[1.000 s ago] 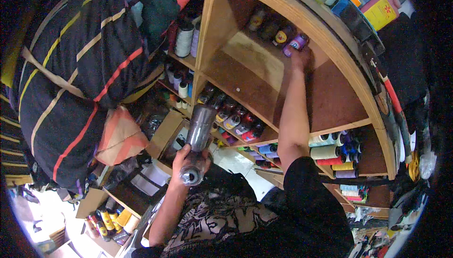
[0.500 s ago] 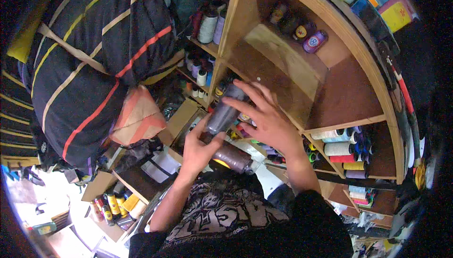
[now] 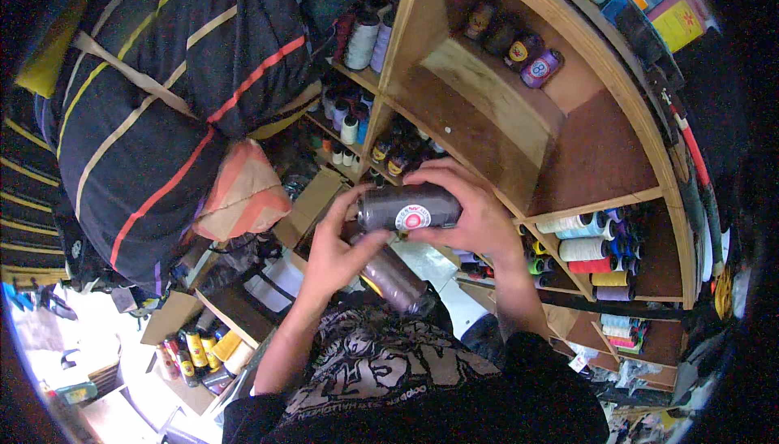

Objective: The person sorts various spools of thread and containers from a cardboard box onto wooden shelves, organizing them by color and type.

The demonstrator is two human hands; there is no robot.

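Between my hands lies a dark thread spool (image 3: 398, 200), held nearly level with its round white-and-red label facing up. My left hand (image 3: 334, 251) is closed round its left end. Fingers and thumb of my right hand (image 3: 479, 221) grip its right end. A second dark thread spool (image 3: 395, 280), wrapped in shiny film, slants down toward my shirt. The upper end of that one is tucked behind my left thumb and palm, so the grip there is partly hidden.
A wooden shelf unit (image 3: 527, 218) stands ahead and right, with several spools (image 3: 519, 53) in its top compartment and coloured thread cones (image 3: 584, 249) below. A large striped cloth bundle (image 3: 138, 135) fills the left. An open carton (image 3: 231, 314) with yellow-labelled spools (image 3: 195, 348) sits lower left.
The upper spool has turned from steeply tilted to nearly level, bringing its label into view. My right hand has gone from spread fingers over it to gripping its right end.
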